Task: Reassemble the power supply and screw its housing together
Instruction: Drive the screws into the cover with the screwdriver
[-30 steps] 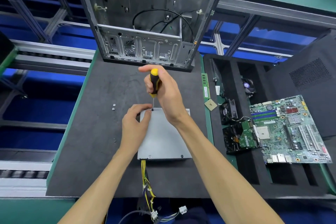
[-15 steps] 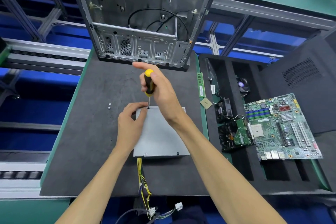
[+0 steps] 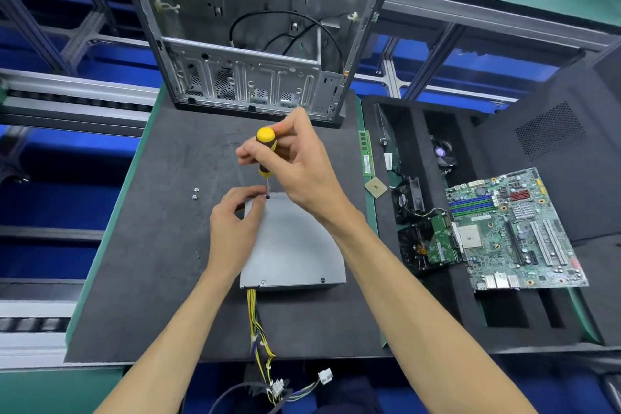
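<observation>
While two loose screws (image 3: 195,193) lie on the dark mat of the counter (image 3: 141,272) well to the left of both hands, the left hand (image 3: 232,228) rests on the far left corner of the power supply (image 3: 295,245), its fingertips curled in and pinching at the spot where the tool tip lands. Whether a screw sits between those fingertips is too small to tell. Just right of and above that hand, the right hand (image 3: 295,168) grips the yellow-and-black handle of a screwdriver (image 3: 265,151), held nearly upright with its tip down on the housing's far left corner. The grey housing lies flat beneath both hands, with two screw heads along its near edge and a bundle of yellow and black cables (image 3: 260,336) trailing from it toward the person. Beyond the right hand stands an open computer case (image 3: 255,44). Further right of that hand, a foam tray (image 3: 416,296) holds a motherboard (image 3: 514,232).
</observation>
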A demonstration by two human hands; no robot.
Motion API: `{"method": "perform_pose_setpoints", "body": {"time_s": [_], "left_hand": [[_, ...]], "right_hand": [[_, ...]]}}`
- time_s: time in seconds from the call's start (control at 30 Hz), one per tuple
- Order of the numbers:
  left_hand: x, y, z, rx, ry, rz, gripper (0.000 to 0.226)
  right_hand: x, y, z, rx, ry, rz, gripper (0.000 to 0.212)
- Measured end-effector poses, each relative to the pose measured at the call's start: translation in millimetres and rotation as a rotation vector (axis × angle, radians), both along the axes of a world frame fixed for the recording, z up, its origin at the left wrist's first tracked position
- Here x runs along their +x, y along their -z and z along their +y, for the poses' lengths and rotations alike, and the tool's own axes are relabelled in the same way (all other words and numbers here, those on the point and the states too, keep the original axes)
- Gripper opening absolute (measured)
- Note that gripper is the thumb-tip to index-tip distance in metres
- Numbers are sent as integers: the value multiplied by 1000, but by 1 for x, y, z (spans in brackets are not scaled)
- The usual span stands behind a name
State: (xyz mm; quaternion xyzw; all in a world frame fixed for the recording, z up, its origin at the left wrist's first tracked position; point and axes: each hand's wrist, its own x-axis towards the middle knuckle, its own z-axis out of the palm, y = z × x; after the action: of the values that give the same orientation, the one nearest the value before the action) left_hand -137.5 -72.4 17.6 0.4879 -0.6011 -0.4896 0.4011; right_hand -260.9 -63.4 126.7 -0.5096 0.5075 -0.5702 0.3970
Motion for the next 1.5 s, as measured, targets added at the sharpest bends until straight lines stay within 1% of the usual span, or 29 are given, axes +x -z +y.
{"method": "perform_pose_setpoints", "body": {"time_s": [0.07,0.13,0.2,0.3,0.37,0.5,0.63,0.73,0.83,0.93,0.97,1.0,1.1,1.17,1.23,1.37,1.5], "left_hand": [[0,0,0,-3,0,3,20],[1,1,0,9,1,15,21],[1,1,0,30,2,34,22],[0,1,0,48,-8,47,23],[0,1,0,44,-8,45,23],[1,2,0,39,-5,37,21],[0,2,0,37,-5,50,21],[0,2,0,27,3,65,22],[0,3,0,30,4,79,26],[0,4,0,38,3,98,29],[0,4,0,40,1,105,29],[0,3,0,42,-1,106,30],[0,2,0,46,-3,97,31],[0,1,1,48,-3,98,31],[0,1,1,46,-4,95,30],[0,3,1,46,-8,90,27],[0,5,0,44,2,87,24]], "right_hand": [[-1,2,-1,7,13,0,25],[0,8,0,15,5,-11,19],[2,12,2,22,13,-19,26],[8,8,2,43,-11,-85,35],[10,7,1,65,-32,-80,37],[9,6,3,66,-25,-69,25],[7,3,4,3,-25,-118,3],[6,2,4,6,19,-120,16],[7,4,0,46,96,-130,22],[6,9,0,49,140,-124,16],[5,11,0,30,120,-132,10],[5,11,1,13,91,-134,10],[5,10,0,0,15,-119,35],[5,10,-1,13,-9,-118,41],[5,10,-1,34,-12,-123,39],[5,8,1,63,-9,-115,27],[4,7,3,65,-2,-47,16]]}}
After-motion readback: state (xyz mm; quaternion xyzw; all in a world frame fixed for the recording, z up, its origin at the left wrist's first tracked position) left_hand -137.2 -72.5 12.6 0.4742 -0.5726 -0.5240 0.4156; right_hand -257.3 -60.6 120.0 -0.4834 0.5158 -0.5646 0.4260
